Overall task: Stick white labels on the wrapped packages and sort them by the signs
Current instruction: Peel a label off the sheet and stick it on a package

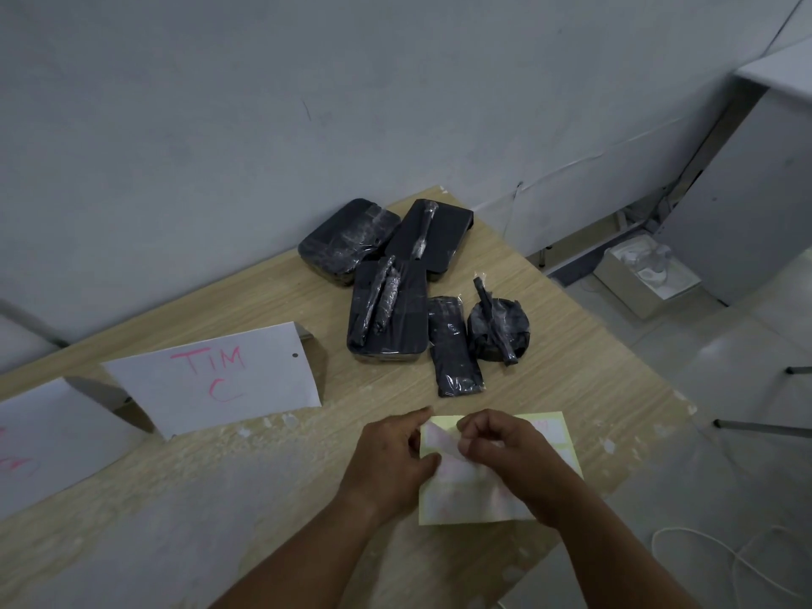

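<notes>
Several black packages wrapped in clear film lie in a cluster (389, 309) at the far side of the wooden table (272, 468); the nearest is a narrow one (454, 347), beside a round one (498, 329). A pale yellow label sheet (545, 432) lies near the table's right edge. My left hand (391, 459) presses on the sheet's left side. My right hand (501, 450) pinches a white label (439, 441) that is lifted off the sheet at its upper left corner. A folded paper sign reading "TIM C" (215, 375) stands to the left.
A second paper sign with pink writing (48, 437) stands at the far left, cut off by the frame. The wall runs right behind the table. On the floor to the right are a white box (646, 274), a cabinet and a white cable (720, 560).
</notes>
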### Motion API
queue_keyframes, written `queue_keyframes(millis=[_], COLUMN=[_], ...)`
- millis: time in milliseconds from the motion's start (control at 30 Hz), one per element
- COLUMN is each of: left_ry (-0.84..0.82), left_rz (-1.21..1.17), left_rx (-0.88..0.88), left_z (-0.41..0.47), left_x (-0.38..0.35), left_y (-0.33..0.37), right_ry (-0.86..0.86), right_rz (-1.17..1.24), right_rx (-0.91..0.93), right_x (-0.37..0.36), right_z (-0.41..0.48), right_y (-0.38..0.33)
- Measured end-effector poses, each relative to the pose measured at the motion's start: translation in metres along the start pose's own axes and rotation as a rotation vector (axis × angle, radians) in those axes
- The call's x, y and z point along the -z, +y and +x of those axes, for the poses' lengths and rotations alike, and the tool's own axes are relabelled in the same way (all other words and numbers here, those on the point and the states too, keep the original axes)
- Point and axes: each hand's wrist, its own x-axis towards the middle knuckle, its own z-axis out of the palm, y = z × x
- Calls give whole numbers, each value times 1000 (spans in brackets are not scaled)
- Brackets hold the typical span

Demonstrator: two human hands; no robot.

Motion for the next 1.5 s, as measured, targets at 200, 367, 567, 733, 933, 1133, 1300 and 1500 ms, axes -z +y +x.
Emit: queue_keyframes(millis=[200,367,567,733,933,1133,1300,1500], left_ry=[0,-43,129,101,240,289,334,385], left_rz=[3,252,-240,-502,-361,-127,6,384], left_rx=[54,95,172,161,146,90,-33,-79], left_z=[0,-1,-10,-22,-36,-42,-1,79], left_x=[-3,-3,8,26,44,51,56,61], left_y=[-6,-8,6,15,3,-7,16,40], right_ry=[26,45,68,63,113,158,155,132], right_rz=[288,292,176,216,285,364,377,394], right_rx=[-54,-63,-10,17,44,63,71,95], right_x=[6,13,20,6,-13,-16,0,31], right_z=[-3,-4,-14,-22,-44,-50,-31,10], right_y=[-6,-8,-21,-39,-47,-43,-50,-66])
